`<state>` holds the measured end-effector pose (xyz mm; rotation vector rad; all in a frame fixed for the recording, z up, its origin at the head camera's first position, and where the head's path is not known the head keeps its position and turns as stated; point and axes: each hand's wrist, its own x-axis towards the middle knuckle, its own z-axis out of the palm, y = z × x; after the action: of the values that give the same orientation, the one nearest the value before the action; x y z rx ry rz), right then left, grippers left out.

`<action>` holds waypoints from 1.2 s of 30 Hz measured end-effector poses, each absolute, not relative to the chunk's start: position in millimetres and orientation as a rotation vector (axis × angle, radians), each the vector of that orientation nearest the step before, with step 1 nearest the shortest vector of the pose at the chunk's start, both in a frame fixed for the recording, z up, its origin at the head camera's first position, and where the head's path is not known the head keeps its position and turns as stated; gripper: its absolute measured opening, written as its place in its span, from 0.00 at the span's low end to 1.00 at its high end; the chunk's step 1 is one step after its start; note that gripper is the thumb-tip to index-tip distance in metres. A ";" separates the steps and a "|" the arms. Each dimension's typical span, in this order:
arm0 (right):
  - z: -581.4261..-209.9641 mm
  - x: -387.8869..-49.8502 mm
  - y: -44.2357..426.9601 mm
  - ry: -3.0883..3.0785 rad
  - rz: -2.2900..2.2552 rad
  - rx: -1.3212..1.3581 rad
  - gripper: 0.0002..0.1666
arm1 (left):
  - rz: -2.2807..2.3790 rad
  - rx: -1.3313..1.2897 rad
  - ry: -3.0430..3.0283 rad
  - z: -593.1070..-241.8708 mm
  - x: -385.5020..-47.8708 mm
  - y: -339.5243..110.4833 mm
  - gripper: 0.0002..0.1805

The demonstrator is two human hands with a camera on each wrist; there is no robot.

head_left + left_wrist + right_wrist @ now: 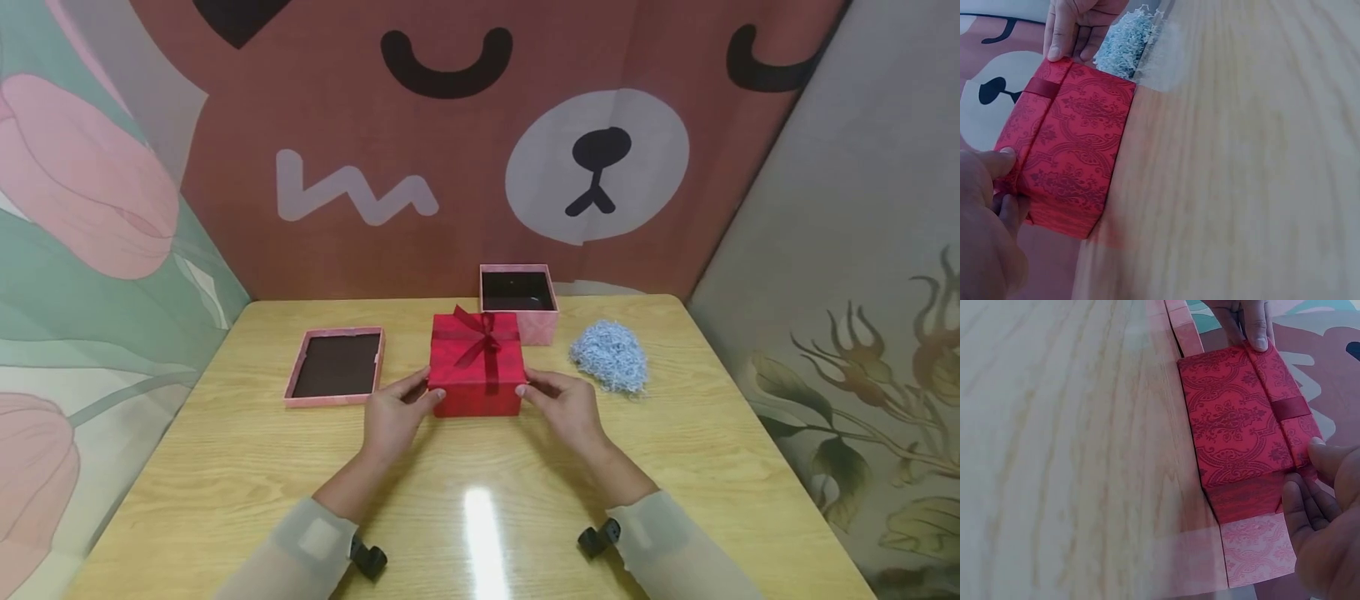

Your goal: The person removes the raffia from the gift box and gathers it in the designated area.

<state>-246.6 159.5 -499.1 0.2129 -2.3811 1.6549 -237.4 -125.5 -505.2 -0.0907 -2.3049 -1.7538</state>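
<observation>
A red patterned gift box (477, 400) stands on the table, its lid (447, 342) seated on top. A dark red ribbon bow (483, 335) is tied across the lid. On the box's left side my left hand (393, 417) pinches the lid's edge; in the left wrist view its thumb (1002, 161) lies on the rim with fingers curled below. My right hand (567, 410) grips the lid's opposite edge the same way, its thumb (1325, 453) on the rim in the right wrist view. The box's inside is hidden.
Behind the red box stands an open pink box (537, 328) with a dark interior. A pink lid (333, 402) lies upturned at the left. Light blue shredded paper (609, 357) is heaped at the right. A bear-printed cloth (337, 258) hangs behind the wooden table (420, 517).
</observation>
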 end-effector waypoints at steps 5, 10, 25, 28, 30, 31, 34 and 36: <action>-495.7 -247.3 159.6 -2.371 1.629 0.230 0.19 | -1.765 -0.112 -2.304 -499.3 -237.4 -125.8 0.25; -487.4 -247.7 159.0 -2.370 1.612 0.260 0.20 | -1.742 -0.108 -2.315 -491.3 -237.4 -126.5 0.25; -465.9 -249.4 153.4 -2.238 1.716 0.304 0.22 | -1.732 -0.159 -2.245 -465.8 -242.2 -131.0 0.27; -456.9 -244.6 148.4 -2.241 1.707 0.314 0.21 | -1.728 -0.130 -2.235 -463.9 -241.2 -132.1 0.28; -447.9 -239.8 144.6 -2.242 1.710 0.323 0.21 | -1.736 -0.109 -2.223 -462.7 -241.0 -132.8 0.28; -443.2 -237.2 142.6 -2.244 1.709 0.326 0.21 | -1.740 -0.101 -2.216 -462.1 -240.8 -133.2 0.28; -431.3 -230.0 138.0 -2.250 1.710 0.310 0.19 | -1.768 -0.090 -2.188 -460.4 -240.1 -134.6 0.28; -429.2 -229.2 136.2 -2.248 1.720 0.288 0.17 | -1.796 -0.086 -2.162 -459.7 -239.7 -136.1 0.28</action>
<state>-229.2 136.2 -429.2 0.2880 -2.2482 1.7200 -239.7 -136.1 -459.7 -0.0855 -2.1620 -1.7961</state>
